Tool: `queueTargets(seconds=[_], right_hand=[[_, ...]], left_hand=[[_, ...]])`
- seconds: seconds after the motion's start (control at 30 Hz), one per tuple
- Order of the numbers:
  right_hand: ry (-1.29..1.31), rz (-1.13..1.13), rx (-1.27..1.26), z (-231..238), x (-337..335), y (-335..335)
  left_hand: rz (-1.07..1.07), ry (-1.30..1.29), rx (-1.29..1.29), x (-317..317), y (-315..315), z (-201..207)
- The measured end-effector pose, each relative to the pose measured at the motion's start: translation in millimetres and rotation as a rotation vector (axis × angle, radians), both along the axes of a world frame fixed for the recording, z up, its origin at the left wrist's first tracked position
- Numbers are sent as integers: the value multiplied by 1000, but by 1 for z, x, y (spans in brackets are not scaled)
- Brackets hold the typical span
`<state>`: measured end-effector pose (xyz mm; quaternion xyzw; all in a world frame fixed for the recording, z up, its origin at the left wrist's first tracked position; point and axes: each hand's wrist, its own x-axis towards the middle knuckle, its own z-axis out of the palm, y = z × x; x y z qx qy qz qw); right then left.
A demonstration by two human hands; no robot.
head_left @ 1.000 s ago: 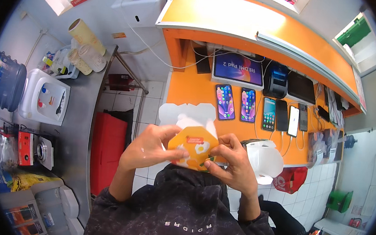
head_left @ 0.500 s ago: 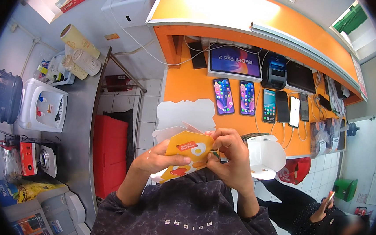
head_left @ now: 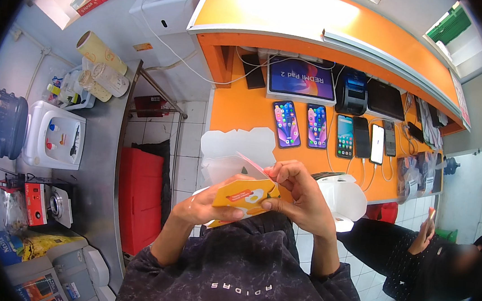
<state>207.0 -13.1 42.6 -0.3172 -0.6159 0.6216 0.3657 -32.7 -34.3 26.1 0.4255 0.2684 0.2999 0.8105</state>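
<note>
Head view: yellow printed carton [head_left: 251,195] held up just off the orange table's [head_left: 247,108] near-left corner. Left hand [head_left: 200,205] part-curled round its left side, thumb across the printed face. Right hand [head_left: 299,196] nearly closed, pinching its right end. White boxes [head_left: 343,199] by the table's near edge.

The left grip [head_left: 205,202] extends its thumb; the right grip [head_left: 300,198] pinches, fingers curled.

An orange shelf [head_left: 275,9] is brightly lit, the floor [head_left: 187,172] is tiled in white, and a steel table [head_left: 102,156] is placed at left
</note>
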Motion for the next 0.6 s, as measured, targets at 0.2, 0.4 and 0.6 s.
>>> queueTargets(seconds=[0.2,0.4,0.6], right_hand=[[2,-29,9,3,0,0],[-89,-123,64,1,-9,-10],[-321,-428,311,-14,-21,-4]], left_hand=[[111,-137,-62,-2,-9,-1],[141,-175,-49,0,-14,-5],[407,-164,-303,18,-6,-8]])
